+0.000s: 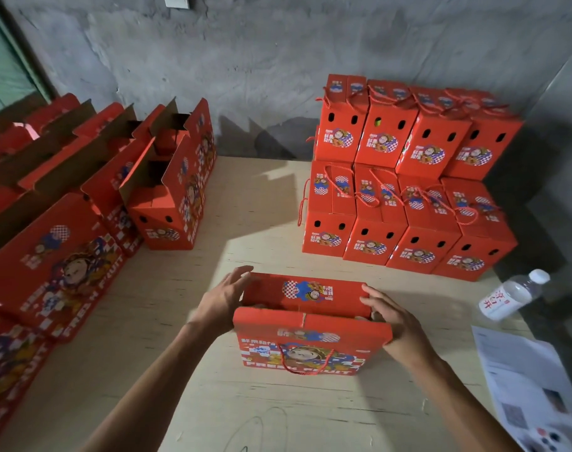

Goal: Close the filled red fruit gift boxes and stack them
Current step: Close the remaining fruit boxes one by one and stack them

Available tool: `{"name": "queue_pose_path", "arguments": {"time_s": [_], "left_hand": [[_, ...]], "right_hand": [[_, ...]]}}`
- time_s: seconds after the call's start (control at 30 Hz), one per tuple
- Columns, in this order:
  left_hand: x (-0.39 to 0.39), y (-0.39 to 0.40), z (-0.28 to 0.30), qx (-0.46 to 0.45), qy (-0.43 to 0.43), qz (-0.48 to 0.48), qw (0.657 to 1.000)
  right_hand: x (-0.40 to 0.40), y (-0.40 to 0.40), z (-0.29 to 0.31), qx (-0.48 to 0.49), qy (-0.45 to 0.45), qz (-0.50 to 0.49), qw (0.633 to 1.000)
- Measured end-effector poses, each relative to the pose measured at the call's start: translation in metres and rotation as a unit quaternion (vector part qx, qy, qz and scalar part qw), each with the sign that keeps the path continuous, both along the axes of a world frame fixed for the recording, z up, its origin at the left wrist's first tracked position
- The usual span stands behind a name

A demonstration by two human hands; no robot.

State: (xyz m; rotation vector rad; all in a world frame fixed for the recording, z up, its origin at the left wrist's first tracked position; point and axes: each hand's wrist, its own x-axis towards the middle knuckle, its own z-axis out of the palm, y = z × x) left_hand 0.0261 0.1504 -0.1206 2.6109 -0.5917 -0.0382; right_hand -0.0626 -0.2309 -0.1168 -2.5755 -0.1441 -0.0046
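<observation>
Spread fingers of the left hand [224, 303] and right hand [392, 316] flank the stiff cardboard gift box [310, 324] (probably fruit-heavy), best gripped at both ends.

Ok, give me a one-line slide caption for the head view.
Left hand and right hand fold the top flaps of a red gift box, closed boxes stacked behind.

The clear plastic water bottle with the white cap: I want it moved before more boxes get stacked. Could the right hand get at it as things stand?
Probably yes. The clear plastic water bottle lies right of the right hand, with only bare wooden table between them. That hand would first have to leave the red gift box.
</observation>
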Motion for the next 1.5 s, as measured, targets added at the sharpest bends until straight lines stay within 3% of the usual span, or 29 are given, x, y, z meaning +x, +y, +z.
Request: {"name": "queue_pose_path", "arguments": {"time_s": [0.23,0.4,0.43,0.57,0.63,0.97,1.03,1.1,1.17,1.2,1.37,1.5], "left_hand": [[0.029,-0.034,0.025,0.126,0.034,-0.002,0.991],[0.016,-0.047,0.035,0.257,0.037,-0.001,0.966],[0.009,-0.051,0.035,0.271,0.040,0.006,0.962],[-0.015,-0.066,0.029,0.284,0.055,0.046,0.956],[-0.029,-0.071,0.027,0.291,0.068,0.070,0.952],[-0.057,-0.097,0.031,0.342,0.098,0.137,0.924],[-0.065,-0.112,0.037,0.373,0.122,0.138,0.909],[-0.078,-0.138,0.043,0.396,0.174,0.127,0.892],[-0.095,-0.164,0.047,0.391,0.207,0.108,0.890],[-0.104,-0.175,0.047,0.371,0.206,0.100,0.900],[-0.132,-0.195,0.027,0.176,0.162,0.077,0.968],[-0.140,-0.178,0.014,0.104,0.101,0.032,0.989]], "right_hand": [[0.023,0.003,0.026,-0.123,0.011,0.037,0.992],[0.059,-0.001,0.046,-0.159,0.093,0.081,0.980],[0.066,-0.003,0.047,-0.149,0.116,0.081,0.979],[0.079,-0.020,0.052,0.037,0.196,0.030,0.979],[0.087,-0.022,0.054,0.042,0.214,0.018,0.976],[0.108,0.012,0.083,0.249,0.186,-0.092,0.946],[0.106,0.034,0.098,0.145,0.174,-0.069,0.972],[0.099,0.068,0.103,-0.048,0.165,-0.040,0.984],[0.085,0.105,0.099,-0.230,0.132,-0.035,0.964],[0.077,0.120,0.093,-0.275,0.131,-0.037,0.952],[0.049,0.156,0.051,-0.308,0.256,-0.089,0.912],[0.046,0.159,0.038,-0.274,0.223,-0.152,0.923]]}}
